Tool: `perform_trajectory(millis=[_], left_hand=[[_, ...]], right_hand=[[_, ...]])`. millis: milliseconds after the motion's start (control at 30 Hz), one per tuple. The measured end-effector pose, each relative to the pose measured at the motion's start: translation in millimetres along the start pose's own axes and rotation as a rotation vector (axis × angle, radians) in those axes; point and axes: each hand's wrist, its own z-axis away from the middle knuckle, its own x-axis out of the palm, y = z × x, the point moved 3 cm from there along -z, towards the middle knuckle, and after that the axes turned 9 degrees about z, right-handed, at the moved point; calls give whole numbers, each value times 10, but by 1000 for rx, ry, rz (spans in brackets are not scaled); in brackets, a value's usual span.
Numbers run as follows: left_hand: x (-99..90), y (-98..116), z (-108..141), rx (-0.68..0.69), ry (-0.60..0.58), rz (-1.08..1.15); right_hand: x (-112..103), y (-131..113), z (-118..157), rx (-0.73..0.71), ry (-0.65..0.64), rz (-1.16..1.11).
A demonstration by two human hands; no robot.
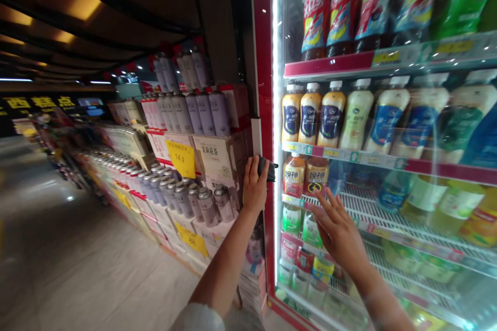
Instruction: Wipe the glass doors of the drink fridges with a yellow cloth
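Observation:
At the fridge's red door frame (266, 88), my left hand (255, 186) is closed on a small dark grey thing (267, 169) that looks like folded cloth. Its exact kind is hard to make out. My right hand (337, 225) is raised before the lit fridge shelves, fingers stretched and apart, with nothing in it. Whether it touches the glass I cannot tell. Nearest its fingertips are two bottles with orange labels, one of them this bottle (316, 173). Above them stands a row of white-capped bottles (333, 116).
Red-labelled bottles (344, 8) fill the top shelf. Left of the fridge, cans (219, 111) stand on stacked cartons (217, 158) with a yellow price sign (180, 159). A tiled floor (89, 269) runs along the display at the left.

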Motion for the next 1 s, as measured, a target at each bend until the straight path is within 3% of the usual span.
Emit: perform_trajectory(millis=[133, 267, 333, 467, 700, 767, 867, 1000], left_hand=[[-26, -66, -476, 58, 61, 16], [-173, 14, -1079, 65, 112, 54], [-213, 57, -1221, 72, 102, 67], [-185, 43, -1060, 132, 102, 50], [37, -110, -70, 179, 39, -15], [80, -118, 73, 180, 16, -26], [69, -117, -93, 151, 27, -4], [-52, -114, -720, 93, 48, 74]], right_hand=[[-36, 47, -119, -2, 42, 21], [-93, 90, -216, 47, 89, 24], [-100, 82, -222, 68, 98, 20], [-73, 40, -160, 79, 79, 20], [-54, -4, -58, 97, 38, 12], [-74, -16, -63, 85, 29, 8], [-128, -16, -90, 71, 32, 5], [-196, 7, -117, 96, 47, 4]])
